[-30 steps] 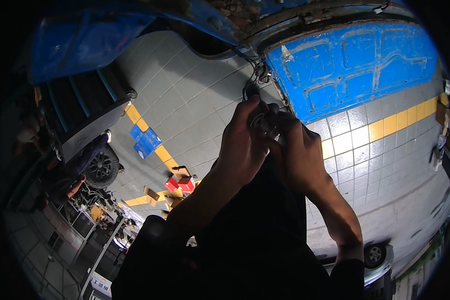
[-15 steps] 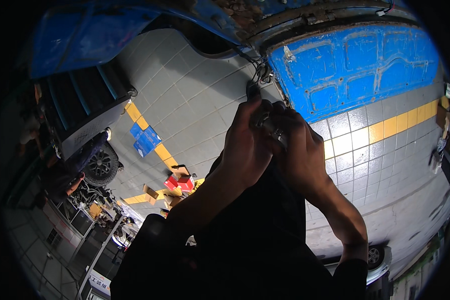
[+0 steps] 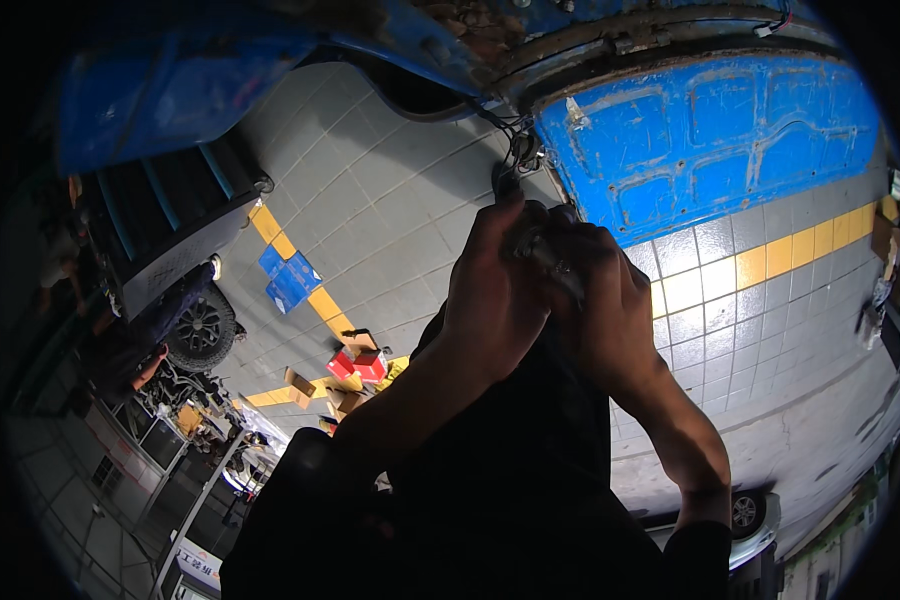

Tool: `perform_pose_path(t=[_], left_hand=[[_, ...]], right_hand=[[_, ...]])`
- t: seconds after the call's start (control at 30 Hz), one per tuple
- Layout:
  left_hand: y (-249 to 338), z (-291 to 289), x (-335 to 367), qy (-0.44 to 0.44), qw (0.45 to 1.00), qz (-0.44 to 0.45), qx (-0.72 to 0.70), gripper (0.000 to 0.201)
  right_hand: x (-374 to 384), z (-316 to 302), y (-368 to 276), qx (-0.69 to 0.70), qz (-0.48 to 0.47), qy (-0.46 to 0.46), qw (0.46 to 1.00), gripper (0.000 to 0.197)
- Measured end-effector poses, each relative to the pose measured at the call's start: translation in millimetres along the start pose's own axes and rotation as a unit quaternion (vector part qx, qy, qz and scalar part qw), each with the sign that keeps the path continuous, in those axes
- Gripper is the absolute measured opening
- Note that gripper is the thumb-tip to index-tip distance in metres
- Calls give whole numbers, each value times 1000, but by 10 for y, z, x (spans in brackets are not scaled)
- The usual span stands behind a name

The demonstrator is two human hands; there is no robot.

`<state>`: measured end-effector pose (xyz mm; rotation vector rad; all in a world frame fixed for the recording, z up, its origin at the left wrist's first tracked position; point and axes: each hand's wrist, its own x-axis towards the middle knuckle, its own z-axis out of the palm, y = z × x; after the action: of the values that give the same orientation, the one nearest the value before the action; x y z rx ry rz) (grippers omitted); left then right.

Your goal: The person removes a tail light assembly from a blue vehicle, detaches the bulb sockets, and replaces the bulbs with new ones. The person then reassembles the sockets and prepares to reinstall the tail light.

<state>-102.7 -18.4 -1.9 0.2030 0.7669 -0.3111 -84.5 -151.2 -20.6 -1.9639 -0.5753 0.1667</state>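
My left hand [image 3: 492, 300] and my right hand [image 3: 610, 310] are close together in front of my body, fingers curled inward. Between them is a small dark, shiny, metal-looking part [image 3: 548, 258], gripped by both hands; its kind is too dim and too covered to make out. Just beyond my left fingertips hang dark wires [image 3: 515, 140] with small fittings, beside the corner of a scratched blue metal panel [image 3: 710, 150]. Most of my fingertips are in shadow.
Blue vehicle bodywork [image 3: 180, 90] spans the top left. Over grey tiles lie a yellow floor line [image 3: 810, 240], a flattened blue carton [image 3: 292, 280] and red boxes [image 3: 370, 366]. A loose wheel [image 3: 202, 328] and a person's arm [image 3: 150, 368] are at left; a parked car's wheel [image 3: 746, 512] is lower right.
My right hand has shifted slightly and its fingers have turned a little on the small part. My left hand stays nearly where it was. The rest looks almost the same.
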Motion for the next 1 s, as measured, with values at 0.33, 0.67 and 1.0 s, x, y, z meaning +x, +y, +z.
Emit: perform_pose_path(t=[0.33, 0.67, 1.0], left_hand=[[0, 36, 46, -1, 1000, 12, 12, 32], [-53, 92, 74, 61, 992, 82, 75, 30], [55, -53, 109, -19, 998, 51, 39, 30]], right_hand=[[62, -31, 22, -17, -14, -1, 1000, 38], [152, -63, 37, -93, -51, -43, 993, 29], [291, -121, 26, -119, -61, -95, 986, 22]])
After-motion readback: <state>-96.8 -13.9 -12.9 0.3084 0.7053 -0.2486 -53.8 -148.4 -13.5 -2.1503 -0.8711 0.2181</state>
